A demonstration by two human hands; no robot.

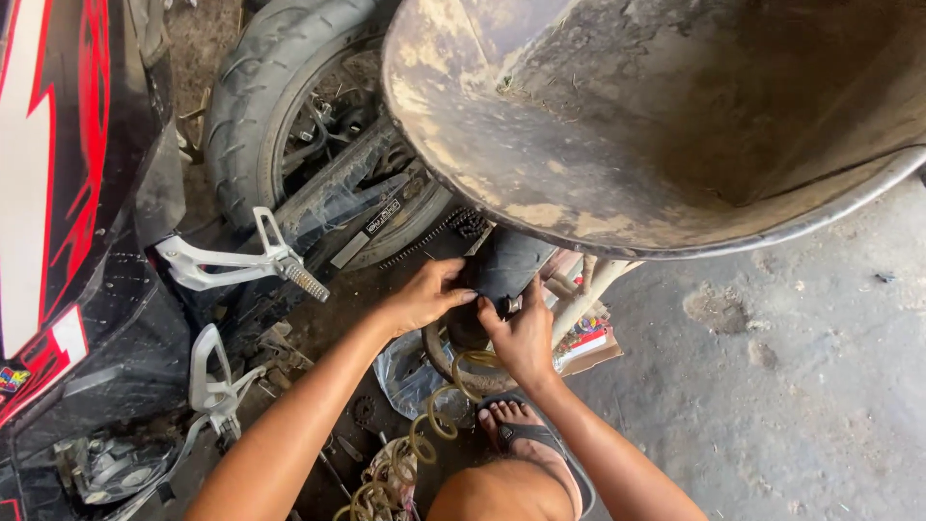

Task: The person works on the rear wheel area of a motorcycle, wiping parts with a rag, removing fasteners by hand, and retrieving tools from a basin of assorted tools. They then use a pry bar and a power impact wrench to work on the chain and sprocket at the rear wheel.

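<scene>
Both of my hands reach forward under a large, mud-caked black mudguard [656,125]. My left hand [424,294] lies with its fingers curled over a dark black part [506,265] beneath the mudguard. My right hand [521,338] grips the lower edge of the same dark part, thumb up, touching a small metal piece. The rear tyre [246,106], wheel and chain [453,227] of a motorcycle sit just to the left. What the fingertips hold is partly hidden.
A black and red fairing [58,193] fills the left side, with silver footpeg brackets [241,262] below it. A coiled yellowish hose [424,434] lies on the floor by my sandalled foot [526,434]. A small cardboard box [584,347] and grey concrete floor [791,386] lie to the right.
</scene>
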